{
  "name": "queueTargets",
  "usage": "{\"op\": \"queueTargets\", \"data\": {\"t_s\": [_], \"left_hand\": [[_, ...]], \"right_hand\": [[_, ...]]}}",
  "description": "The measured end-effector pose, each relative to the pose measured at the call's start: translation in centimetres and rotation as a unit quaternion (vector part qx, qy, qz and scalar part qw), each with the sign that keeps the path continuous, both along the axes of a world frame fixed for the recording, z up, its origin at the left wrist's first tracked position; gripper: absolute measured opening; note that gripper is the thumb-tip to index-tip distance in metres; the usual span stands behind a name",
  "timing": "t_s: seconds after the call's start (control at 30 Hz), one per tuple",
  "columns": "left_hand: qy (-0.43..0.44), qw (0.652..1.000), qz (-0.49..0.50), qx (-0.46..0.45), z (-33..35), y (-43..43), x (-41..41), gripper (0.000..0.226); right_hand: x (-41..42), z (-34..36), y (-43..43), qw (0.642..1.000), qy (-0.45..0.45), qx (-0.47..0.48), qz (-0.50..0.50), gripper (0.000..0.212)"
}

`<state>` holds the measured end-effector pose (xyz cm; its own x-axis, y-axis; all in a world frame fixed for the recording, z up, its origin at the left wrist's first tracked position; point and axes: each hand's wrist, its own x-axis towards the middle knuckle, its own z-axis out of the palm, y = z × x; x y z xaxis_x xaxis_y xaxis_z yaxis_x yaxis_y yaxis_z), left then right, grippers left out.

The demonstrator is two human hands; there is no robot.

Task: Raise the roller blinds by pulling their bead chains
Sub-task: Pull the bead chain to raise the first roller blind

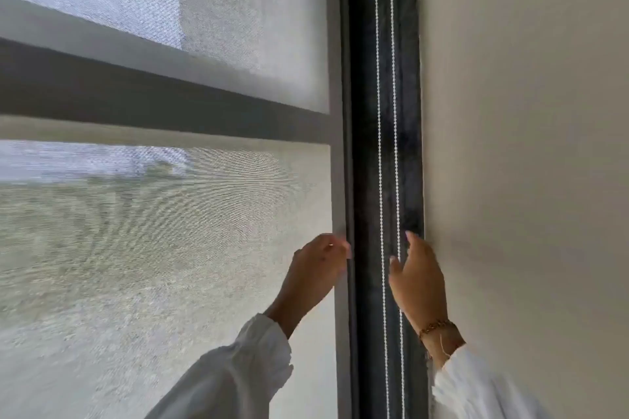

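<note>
Nearest you, your white gathered sleeves [238, 367] reach up towards the window, a gold link bracelet [437, 327] on the right wrist. By my reading you are at the reach-and-grasp step: neither strand is held yet, and the blind looks fully down across what the frame shows.

Your right hand [420, 282] is spread, its fingers [413, 241] loosely straight and pointing up just beside the cream wall [527, 112]. The thumb lies across the right strand without closing on it. Your left hand [320, 265] has its fingers [340, 245] curled at the right edge of the blind; whether they pinch that edge or only rest there cannot be told.

The white bead chain [380, 180] hangs as two parallel strands between your hands, running straight up the dark vertical window-frame channel [364, 112].

Beyond it, the pale grey mesh roller blind [170, 231] covers the glass, a horizontal window bar showing dimly through it.

Next, you probably need to close the right fingers round one strand and draw it steadily down, then check which way the blind travels.
</note>
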<state>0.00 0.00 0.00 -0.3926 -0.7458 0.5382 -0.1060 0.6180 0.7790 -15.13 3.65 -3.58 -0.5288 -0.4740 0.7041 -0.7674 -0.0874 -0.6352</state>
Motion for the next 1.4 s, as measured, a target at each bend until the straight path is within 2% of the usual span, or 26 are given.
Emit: {"op": "queueTargets", "data": {"t_s": [0.1, 0.3, 0.4, 0.53, 0.6, 0.7, 0.8, 1.0, 1.13, 1.23, 1.3, 1.4], "left_hand": [[0.034, 0.997, -0.058, 0.023, 0.1, -1.9, -2.9, 0.013], [0.089, 0.991, -0.086, 0.041, -0.3, -4.5, -7.3, 0.019], [0.151, 0.980, -0.107, 0.071, 0.6, -4.8, -8.1, 0.013], [0.179, 0.968, -0.145, 0.095, 2.0, -4.4, -8.7, 0.018], [0.175, 0.966, -0.160, 0.104, 2.4, -3.6, -8.9, 0.023], [0.172, 0.963, -0.173, 0.111, 2.8, -2.3, -9.1, 0.027], [0.200, 0.956, -0.176, 0.120, 3.7, -1.0, -9.5, 0.031], [0.288, 0.907, -0.265, 0.153, 6.7, 4.3, -8.5, 0.033], [0.316, 0.916, -0.224, 0.108, 8.9, 8.7, -8.4, 0.032], [0.304, 0.947, -0.095, 0.041, 9.1, 12.0, -9.4, 0.040], [0.320, 0.947, -0.017, -0.035, 8.5, 14.2, -10.1, 0.044], [0.338, 0.931, 0.042, -0.134, 7.2, 16.3, -9.8, 0.043]], "right_hand": [[-1.1, -0.2, -1.7, 0.999, 0.002, -0.044, -0.007, 0.045], [-2.5, 0.3, -3.7, 0.994, -0.037, -0.095, 0.043, 0.043], [-2.1, 0.9, -3.9, 0.988, -0.045, -0.141, 0.053, 0.018], [-1.5, 0.4, -4.2, 0.961, -0.111, -0.237, 0.090, 0.041], [-1.5, -0.9, -4.5, 0.959, -0.079, -0.254, 0.097, 0.039], [-1.2, -3.2, -5.1, 0.964, -0.037, -0.236, 0.116, 0.055], [-0.8, -3.0, -3.4, 0.951, -0.004, -0.274, 0.141, 0.035], [0.6, -3.9, 1.4, 0.949, 0.061, -0.252, 0.178, 0.040], [-0.7, -5.1, 5.1, 0.946, 0.099, -0.230, 0.204, 0.040], [-0.6, -5.9, 7.7, 0.947, 0.098, -0.220, 0.214, 0.042], [0.0, -6.4, 9.5, 0.946, 0.076, -0.212, 0.235, 0.042], [0.4, -7.5, 11.8, 0.937, -0.016, -0.177, 0.301, 0.045]]}}
